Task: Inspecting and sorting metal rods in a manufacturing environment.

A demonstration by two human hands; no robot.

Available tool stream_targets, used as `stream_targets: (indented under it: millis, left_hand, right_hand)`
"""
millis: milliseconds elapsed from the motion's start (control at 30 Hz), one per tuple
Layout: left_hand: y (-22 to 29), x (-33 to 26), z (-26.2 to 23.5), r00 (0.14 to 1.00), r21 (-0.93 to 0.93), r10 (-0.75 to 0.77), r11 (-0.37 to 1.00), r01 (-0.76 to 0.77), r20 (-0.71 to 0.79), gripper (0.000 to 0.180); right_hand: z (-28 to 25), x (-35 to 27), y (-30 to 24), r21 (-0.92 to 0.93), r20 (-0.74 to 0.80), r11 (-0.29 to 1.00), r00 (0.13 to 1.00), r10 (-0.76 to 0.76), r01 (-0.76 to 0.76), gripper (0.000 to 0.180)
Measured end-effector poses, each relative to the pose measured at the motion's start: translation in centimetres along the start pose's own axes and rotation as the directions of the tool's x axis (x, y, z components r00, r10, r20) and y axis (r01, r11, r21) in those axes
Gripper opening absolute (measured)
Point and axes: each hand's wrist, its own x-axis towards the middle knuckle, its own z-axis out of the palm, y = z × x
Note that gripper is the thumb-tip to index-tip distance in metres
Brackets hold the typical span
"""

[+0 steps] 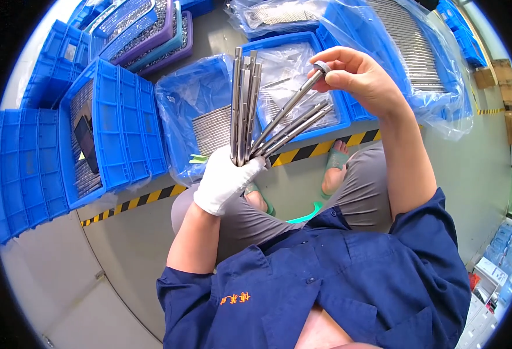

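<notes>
My left hand (221, 183), in a white glove, is closed around the lower ends of several shiny metal rods (245, 107). Some of them stand upright in a bunch, while others fan out to the right. My bare right hand (363, 81) pinches a small dark grey ring (322, 67) between thumb and fingers. That ring sits at the upper end of one slanted rod (291, 106), whose lower end reaches the gloved hand. Whether the ring is fully around the rod or just against its tip, I cannot tell.
Ahead is a blue crate (177, 99) lined with plastic, holding rods; another crate (343, 116) stands beside it. More rods fill a crate (407, 41) at far right. A phone (86, 142) lies on rods in the left crate (108, 128). Striped tape (302, 154) marks the floor.
</notes>
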Motion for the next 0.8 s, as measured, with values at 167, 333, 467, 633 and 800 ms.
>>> stream_targets:
  millis: [167,333,467,633,800]
  left_hand:
    - [-0.4,0.3,0.0,1.0,0.11,-0.009,0.994,0.011,-0.015,0.011]
    - [0.5,0.0,0.5,0.999,0.306,-0.014,0.952,0.028,-0.047,0.018]
    - [0.1,0.0,0.0,1.0,0.203,0.024,0.979,-0.026,0.009,0.019]
    - [0.1,0.1,0.0,1.0,0.036,-0.012,0.999,0.011,0.027,0.023]
    - [-1.4,0.3,-0.6,0.999,-0.064,-0.033,0.997,0.033,0.004,0.026]
  right_hand:
    - [-0.2,-0.3,-0.7,-0.052,0.037,0.998,0.999,-0.035,0.037,0.033]
    - [-0.1,0.0,0.4,-0.165,0.178,0.986,0.982,0.068,-0.038,0.032]
    - [0.4,0.2,0.9,-0.146,0.07,0.986,0.993,0.095,-0.084,0.029]
    - [-0.4,0.0,1.3,-0.114,0.055,0.981,0.985,0.162,-0.155,0.029]
    - [0.8,-0.2,1.2,-0.116,0.016,0.975,0.981,0.195,-0.192,0.028]
